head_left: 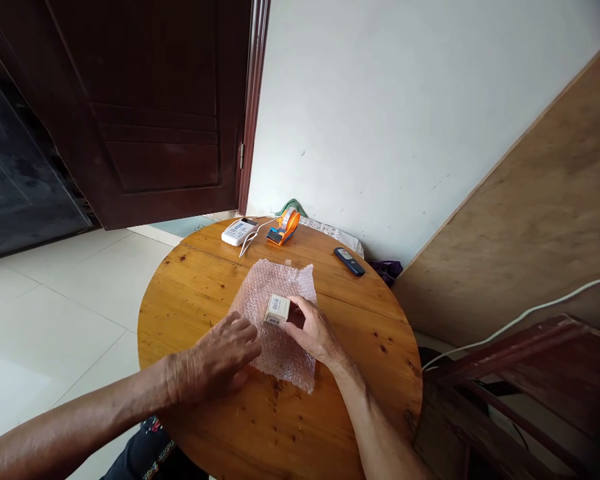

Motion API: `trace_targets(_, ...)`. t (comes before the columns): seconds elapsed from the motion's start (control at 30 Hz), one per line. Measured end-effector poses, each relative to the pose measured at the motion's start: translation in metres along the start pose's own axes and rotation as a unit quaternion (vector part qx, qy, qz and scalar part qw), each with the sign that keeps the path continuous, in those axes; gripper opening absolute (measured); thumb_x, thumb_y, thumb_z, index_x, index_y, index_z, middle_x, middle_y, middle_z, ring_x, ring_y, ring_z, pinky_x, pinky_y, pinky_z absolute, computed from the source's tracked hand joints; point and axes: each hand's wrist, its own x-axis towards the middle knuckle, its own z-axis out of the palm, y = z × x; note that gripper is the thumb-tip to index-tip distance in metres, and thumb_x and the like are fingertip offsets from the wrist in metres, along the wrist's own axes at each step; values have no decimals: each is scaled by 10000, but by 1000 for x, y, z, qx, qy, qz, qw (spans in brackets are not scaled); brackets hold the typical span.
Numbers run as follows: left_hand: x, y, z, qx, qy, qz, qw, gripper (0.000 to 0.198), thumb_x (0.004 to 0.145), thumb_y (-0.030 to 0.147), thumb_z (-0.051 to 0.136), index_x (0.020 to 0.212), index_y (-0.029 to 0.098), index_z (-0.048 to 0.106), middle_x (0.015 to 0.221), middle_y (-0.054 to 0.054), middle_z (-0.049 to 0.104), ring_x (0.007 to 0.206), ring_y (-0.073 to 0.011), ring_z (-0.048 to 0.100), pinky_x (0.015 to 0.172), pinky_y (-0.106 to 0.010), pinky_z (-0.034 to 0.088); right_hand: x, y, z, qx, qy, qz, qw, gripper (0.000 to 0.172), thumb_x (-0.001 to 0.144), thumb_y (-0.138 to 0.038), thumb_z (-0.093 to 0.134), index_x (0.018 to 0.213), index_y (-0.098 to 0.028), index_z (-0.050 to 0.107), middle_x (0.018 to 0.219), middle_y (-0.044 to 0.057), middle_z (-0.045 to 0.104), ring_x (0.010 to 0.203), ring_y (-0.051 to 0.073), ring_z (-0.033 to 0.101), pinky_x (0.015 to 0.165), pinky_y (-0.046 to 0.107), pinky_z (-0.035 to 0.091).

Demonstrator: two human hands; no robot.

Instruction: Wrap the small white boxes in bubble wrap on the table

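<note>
A small cardboard box (279, 306) with a printed label and barcode is on a sheet of bubble wrap (285, 363). My right hand (313, 330) grips the box from its right side, thumb near the front and fingers behind. Over the left edge of the bubble wrap is my left hand (227, 350), back upward and fingers curled. Its fingertips and palm are hidden, so whether it pinches the wrap does not show. The wrap lies spread out on a round wooden table (180, 313).
Toward the table's back stand an orange tape dispenser (284, 228) and a white device (239, 231) with a white cable. A dark remote control (349, 261) lies at the back right. Behind is a white wall (380, 133); a dark red door (170, 120) is at left.
</note>
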Motion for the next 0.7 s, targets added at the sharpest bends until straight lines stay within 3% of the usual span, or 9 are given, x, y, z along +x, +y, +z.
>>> trace_targets(0.17,4,9,21,32,4,-15,999,66,797,124,579,798,190,575,931,-62,654,916,-246,583,902,-442,433,-1,2,2,-5,-1,6,1000,412,749,-148,680,1144,-212,580,1092,56,690,1003,220,634,890,361,485)
trace_targets(0.3,7,9,20,34,14,-26,999,96,764,85,556,767,179,572,910,-67,672,866,-241,602,832,-412,467,-1,2,2,1,-2,12,1000,379,732,-133,679,1094,-208,593,1074,55,690,1007,222,631,906,361,481)
trace_targets(0.53,25,2,-15,-4,106,-96,990,93,745,109,517,710,186,555,726,-37,659,702,-193,603,743,-335,467,0,5,0,56,-23,19,998,333,748,-226,702,1070,-202,620,1001,51,698,924,225,647,819,340,509)
trace_targets(0.7,58,-9,-33,-20,89,-204,975,122,792,191,508,762,196,626,720,-48,699,702,-224,647,670,-325,441,2,10,-3,189,-34,58,980,388,739,-367,754,1080,-224,639,1022,53,716,931,237,674,856,375,533)
